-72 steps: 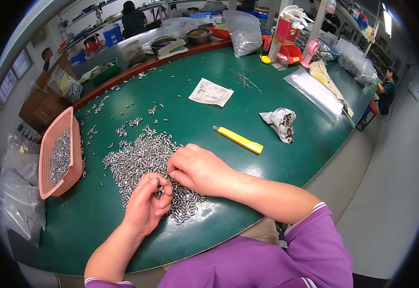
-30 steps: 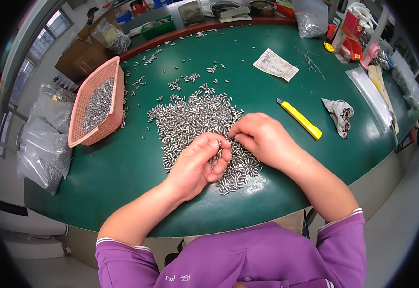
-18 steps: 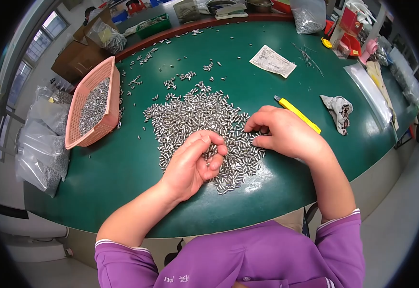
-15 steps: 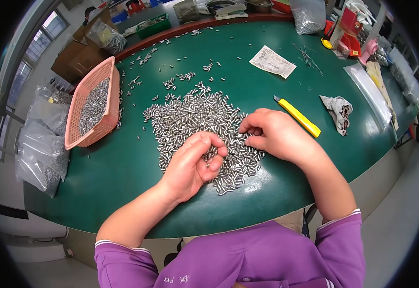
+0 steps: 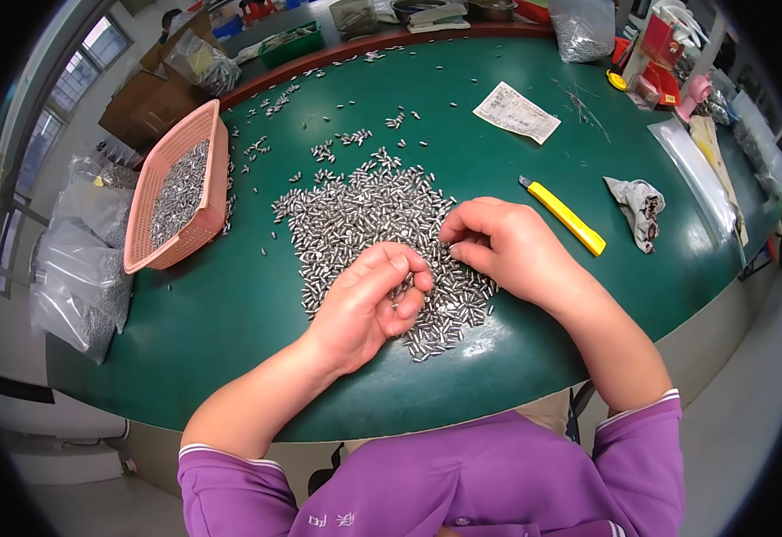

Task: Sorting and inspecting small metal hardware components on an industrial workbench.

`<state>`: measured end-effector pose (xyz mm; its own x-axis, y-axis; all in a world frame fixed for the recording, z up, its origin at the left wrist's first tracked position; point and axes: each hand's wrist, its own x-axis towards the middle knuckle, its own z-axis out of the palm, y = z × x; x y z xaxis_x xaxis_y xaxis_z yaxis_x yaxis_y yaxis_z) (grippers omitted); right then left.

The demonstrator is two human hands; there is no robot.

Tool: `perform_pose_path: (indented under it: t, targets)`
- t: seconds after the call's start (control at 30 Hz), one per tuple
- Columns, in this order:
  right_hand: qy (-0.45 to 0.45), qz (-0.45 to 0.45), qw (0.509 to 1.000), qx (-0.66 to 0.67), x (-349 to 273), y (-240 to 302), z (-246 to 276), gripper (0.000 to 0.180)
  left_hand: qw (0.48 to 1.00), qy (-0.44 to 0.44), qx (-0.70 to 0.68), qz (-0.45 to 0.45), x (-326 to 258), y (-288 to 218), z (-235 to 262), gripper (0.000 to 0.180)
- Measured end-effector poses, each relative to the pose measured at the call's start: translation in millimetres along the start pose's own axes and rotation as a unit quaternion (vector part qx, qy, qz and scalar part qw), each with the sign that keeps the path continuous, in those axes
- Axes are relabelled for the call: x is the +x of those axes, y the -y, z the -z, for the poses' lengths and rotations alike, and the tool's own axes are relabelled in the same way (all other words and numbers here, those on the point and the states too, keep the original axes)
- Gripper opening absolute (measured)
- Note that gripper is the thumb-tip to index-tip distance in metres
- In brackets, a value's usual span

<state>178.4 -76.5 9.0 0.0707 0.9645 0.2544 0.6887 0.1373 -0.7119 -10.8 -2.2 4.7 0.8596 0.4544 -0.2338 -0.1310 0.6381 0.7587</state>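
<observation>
A broad heap of small silver metal pins (image 5: 355, 210) is spread on the green table in front of me. Over its near part my left hand (image 5: 368, 300) is held palm inward with the fingers curled. Bits of metal show in the hollow of that hand, but I cannot tell whether they are held or lie behind. At the heap's right side my right hand (image 5: 498, 242) has thumb and fingertips brought together among the pins. Whatever is between those fingertips is too small and covered to make out.
A pink plastic basket (image 5: 218, 170) of similar pins stands at left, beside clear bags (image 5: 77, 295) of metal parts. Right of the heap lie a yellow utility knife (image 5: 570, 219), a crumpled stained cloth (image 5: 639, 210) and a paper slip (image 5: 516, 114). Stray pins dot the table's far side.
My right hand has shifted slightly left and up, and its thumb has closed toward the fingers. The left hand keeps nearly the same curled pose. The whole view has shifted a little.
</observation>
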Motion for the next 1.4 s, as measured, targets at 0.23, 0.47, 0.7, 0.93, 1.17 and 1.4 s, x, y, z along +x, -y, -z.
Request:
perform_pose_path:
  t: [0.23, 0.47, 0.7, 0.93, 1.17, 1.4]
  targets:
    - [-0.003, -0.011, 0.999, 0.047, 0.6, 3.6, 0.8, 0.018, 1.000, 0.004, -0.002, 0.007, 0.5, 0.9, 0.0, 0.011]
    - [-0.053, 0.111, 0.991, 0.054, 0.8, 11.9, -0.9, 0.023, 1.000, -0.005, 0.019, 0.011, 0.8, 3.3, -0.8, 0.012]
    - [-0.089, 0.233, 0.968, 0.006, 3.0, 14.8, -7.4, 0.028, 0.999, 0.009, 0.041, 0.024, 0.4, 3.7, -1.9, 0.011]
    - [-0.016, 0.118, 0.986, -0.113, 0.3, 2.0, 7.6, 0.017, 0.999, 0.005, 0.025, 0.023, -0.2, 2.7, -1.6, 0.014]
    - [0.025, 0.108, 0.986, -0.124, -1.5, -2.8, 2.8, 0.013, 0.999, 0.016, 0.020, 0.025, 0.0, 2.1, -1.0, 0.018]
    - [0.028, 0.110, 0.987, -0.116, -2.7, -3.5, 1.0, 0.012, 1.000, 0.010, 0.019, 0.016, -0.8, 2.3, -0.4, 0.020]
